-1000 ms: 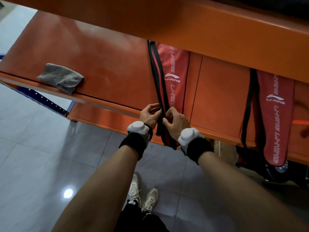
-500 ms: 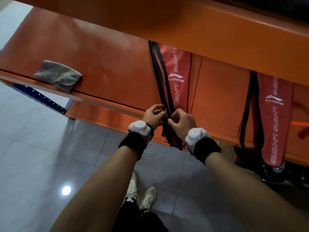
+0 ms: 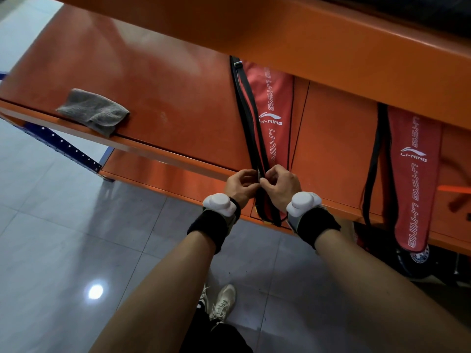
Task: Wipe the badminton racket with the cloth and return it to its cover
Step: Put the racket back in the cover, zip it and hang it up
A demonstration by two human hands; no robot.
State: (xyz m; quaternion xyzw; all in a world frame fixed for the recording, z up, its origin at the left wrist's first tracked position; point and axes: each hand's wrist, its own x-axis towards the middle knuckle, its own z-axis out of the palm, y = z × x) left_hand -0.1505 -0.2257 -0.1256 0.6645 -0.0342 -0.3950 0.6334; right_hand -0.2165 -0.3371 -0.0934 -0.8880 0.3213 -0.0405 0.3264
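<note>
Right now both hands pinch the black zip edge at the near end of the red Li-Ning fabric racket cover (image 3: pixel 274 115) on the orange metal shelf (image 3: pixel 163 80): left hand (image 3: pixel 240 186), right hand (image 3: pixel 281 188), fingertips touching. Racket itself not visible, prob. inside. Risk: cover overhangs shelf edge, so a hard tug could drag it off or jam the zip. Grey folded cloth (image 3: pixel 94 112) lies well apart to the left; second red cover (image 3: pixel 413 174) to the right; upper shelf hides the far end.

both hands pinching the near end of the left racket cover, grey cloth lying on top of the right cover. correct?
Not quite. The head view shows the cloth on the orange shelf, far left of both covers. Both hands, left and right, do pinch the left cover.
</note>
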